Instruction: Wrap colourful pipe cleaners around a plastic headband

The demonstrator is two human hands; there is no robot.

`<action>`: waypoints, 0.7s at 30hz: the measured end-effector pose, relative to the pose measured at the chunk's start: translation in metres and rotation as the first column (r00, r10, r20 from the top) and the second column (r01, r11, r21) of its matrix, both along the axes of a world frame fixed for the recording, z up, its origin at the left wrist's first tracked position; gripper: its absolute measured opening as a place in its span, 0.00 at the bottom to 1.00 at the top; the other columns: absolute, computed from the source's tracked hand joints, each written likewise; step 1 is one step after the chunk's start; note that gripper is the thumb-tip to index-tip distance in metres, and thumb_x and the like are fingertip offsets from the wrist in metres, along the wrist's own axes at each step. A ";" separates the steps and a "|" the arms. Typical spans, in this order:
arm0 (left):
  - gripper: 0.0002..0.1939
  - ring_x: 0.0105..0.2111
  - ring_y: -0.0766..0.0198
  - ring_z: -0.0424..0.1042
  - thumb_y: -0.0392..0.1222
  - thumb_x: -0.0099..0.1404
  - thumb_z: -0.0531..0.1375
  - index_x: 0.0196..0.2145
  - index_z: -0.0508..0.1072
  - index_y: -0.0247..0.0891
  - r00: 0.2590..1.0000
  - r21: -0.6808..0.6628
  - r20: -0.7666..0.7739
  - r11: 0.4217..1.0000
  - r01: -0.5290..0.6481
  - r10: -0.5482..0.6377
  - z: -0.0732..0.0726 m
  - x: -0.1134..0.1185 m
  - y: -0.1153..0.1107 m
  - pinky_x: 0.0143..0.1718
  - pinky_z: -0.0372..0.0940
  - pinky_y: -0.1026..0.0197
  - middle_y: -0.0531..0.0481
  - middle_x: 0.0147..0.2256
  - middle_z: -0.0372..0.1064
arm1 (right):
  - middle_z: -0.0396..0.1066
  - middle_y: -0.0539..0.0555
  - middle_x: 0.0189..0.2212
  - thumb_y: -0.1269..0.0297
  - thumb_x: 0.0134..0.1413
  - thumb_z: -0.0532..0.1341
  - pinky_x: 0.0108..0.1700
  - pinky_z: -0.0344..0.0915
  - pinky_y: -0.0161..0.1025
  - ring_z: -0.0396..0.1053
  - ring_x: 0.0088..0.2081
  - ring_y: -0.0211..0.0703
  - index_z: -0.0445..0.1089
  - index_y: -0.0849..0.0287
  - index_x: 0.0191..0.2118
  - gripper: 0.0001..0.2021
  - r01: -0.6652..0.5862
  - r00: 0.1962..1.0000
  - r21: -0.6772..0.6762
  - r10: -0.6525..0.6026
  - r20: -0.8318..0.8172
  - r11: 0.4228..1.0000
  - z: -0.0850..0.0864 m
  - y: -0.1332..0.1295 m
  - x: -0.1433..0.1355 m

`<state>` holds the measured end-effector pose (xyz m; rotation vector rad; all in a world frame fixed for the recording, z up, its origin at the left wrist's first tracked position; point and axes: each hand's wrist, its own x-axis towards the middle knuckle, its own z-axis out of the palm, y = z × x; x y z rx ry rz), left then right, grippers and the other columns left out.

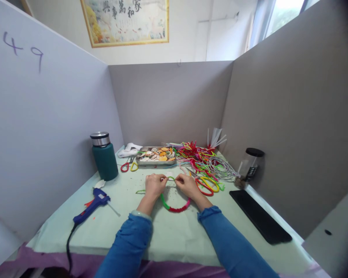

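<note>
A ring wrapped in green, red and pink [177, 210] lies on the pale green cloth, its upper part between my two hands. My left hand [156, 186] is closed in a pinch at the ring's upper left. Opposite it, my right hand [187, 185] pinches at the upper right. A short stretch of green pipe cleaner [171, 178] spans the gap between my fingertips. Another green piece [140, 192] pokes out left of my left wrist. Red and yellow scissors [208, 186] rest just right of my right hand.
A blue glue gun [92, 205] and a green bottle [104, 158] stand left. Behind are a metal tray [156, 163] of colored pieces, small scissors [129, 166] and a pipe cleaner pile [195, 154]. A jar [249, 168] and black slab [259, 216] are right. Partitions surround the table.
</note>
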<state>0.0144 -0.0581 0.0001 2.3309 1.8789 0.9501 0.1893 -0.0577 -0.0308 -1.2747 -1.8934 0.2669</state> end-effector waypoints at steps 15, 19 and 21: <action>0.14 0.25 0.67 0.64 0.47 0.59 0.54 0.29 0.75 0.37 0.957 -0.141 0.246 0.971 0.195 -0.156 0.001 -0.004 0.004 0.27 0.54 0.66 0.53 0.22 0.68 | 0.69 0.50 0.23 0.69 0.49 0.56 0.28 0.55 0.32 0.64 0.26 0.37 0.70 0.60 0.29 0.06 -0.092 0.995 -0.007 0.092 -0.036 0.996 0.007 -0.005 0.001; 0.12 0.31 0.66 0.66 0.41 0.60 0.52 0.27 0.74 0.37 0.956 -0.096 0.224 0.972 0.215 -0.189 0.003 -0.007 0.004 0.32 0.56 0.66 0.51 0.28 0.70 | 0.70 0.50 0.23 0.70 0.48 0.56 0.29 0.56 0.32 0.64 0.26 0.36 0.71 0.61 0.29 0.06 -0.143 0.989 -0.033 0.142 -0.036 0.989 0.009 -0.008 0.001; 0.11 0.33 0.65 0.66 0.39 0.60 0.52 0.28 0.74 0.37 0.962 -0.020 0.179 0.977 0.213 -0.206 0.002 -0.008 0.004 0.35 0.57 0.65 0.50 0.30 0.69 | 0.70 0.50 0.24 0.71 0.48 0.55 0.29 0.56 0.31 0.65 0.26 0.36 0.71 0.61 0.29 0.06 -0.161 0.986 -0.039 0.160 -0.037 0.986 0.009 -0.009 0.000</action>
